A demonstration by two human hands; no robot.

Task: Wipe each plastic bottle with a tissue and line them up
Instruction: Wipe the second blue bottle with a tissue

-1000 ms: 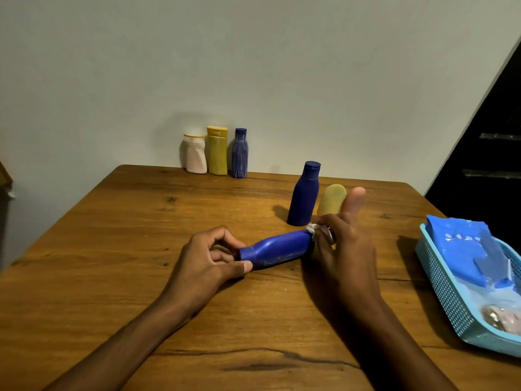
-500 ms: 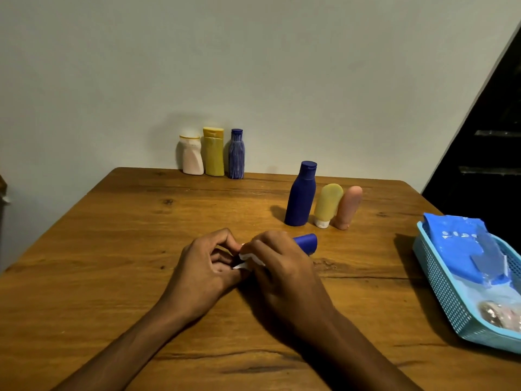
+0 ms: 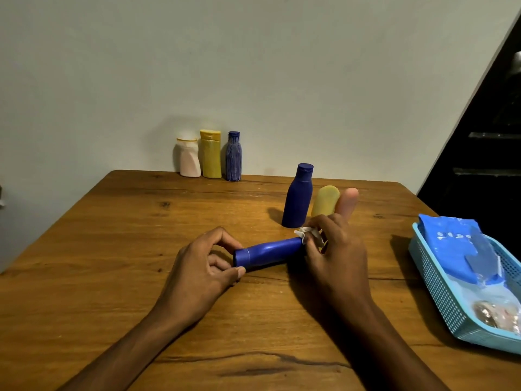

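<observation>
Blue bottle [image 3: 267, 253] lies on counter [image 3: 112, 249]; looks light, stiff, prob. slick plastic. Left hand [image 3: 201, 268] pinches cap end; right hand [image 3: 335, 249] pinches tissue [image 3: 306, 235] at base. Best held by both ends.

Both forearms reached in from the bottom edge, angled toward each other. Left hand [image 3: 201, 268] sat knuckles-up, thumb and fingers curled round the cap end of the lying blue bottle [image 3: 267, 252]. Right hand [image 3: 337, 255] was bunched at the bottle's other end, fingertips pinching a scrap of white tissue [image 3: 306, 233] against it.
</observation>
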